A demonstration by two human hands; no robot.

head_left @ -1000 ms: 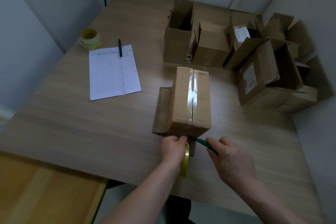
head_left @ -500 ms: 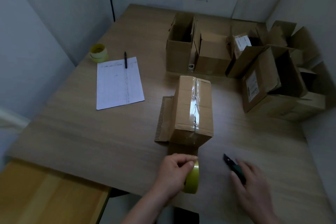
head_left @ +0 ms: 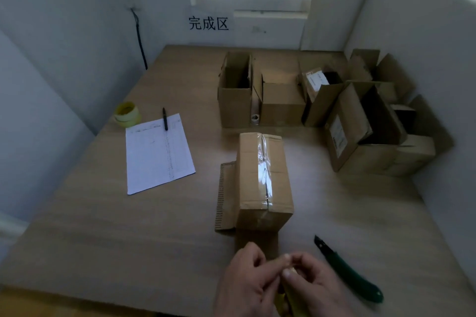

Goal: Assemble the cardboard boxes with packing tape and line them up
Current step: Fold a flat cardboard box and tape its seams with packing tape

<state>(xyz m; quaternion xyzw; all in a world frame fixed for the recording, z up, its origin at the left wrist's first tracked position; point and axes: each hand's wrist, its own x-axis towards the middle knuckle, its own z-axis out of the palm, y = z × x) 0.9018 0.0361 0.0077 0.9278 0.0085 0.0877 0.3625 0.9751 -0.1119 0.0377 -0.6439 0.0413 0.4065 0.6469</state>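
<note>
Wall sign [head_left: 208, 22] "完成区" — open boxes [head_left: 280, 100] below, labels unreadable

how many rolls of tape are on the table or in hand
3: a yellow roll by the paper's far left corner, a small roll between the back boxes, one held in both hands. Boxes may hide more.

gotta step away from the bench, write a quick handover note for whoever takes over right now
Left hand and right hand: both together on the yellow tape roll at the near table edge, fingertips pinching at it.
Green utility knife: lying on the table, right of the hands, not held.
Taped box: mid-table, clear tape along its top seam.
Open boxes: grouped at the far right, below the wall sign.
Spare tape roll: far left, by the paper.
Left: move the taped box into the line.
</note>
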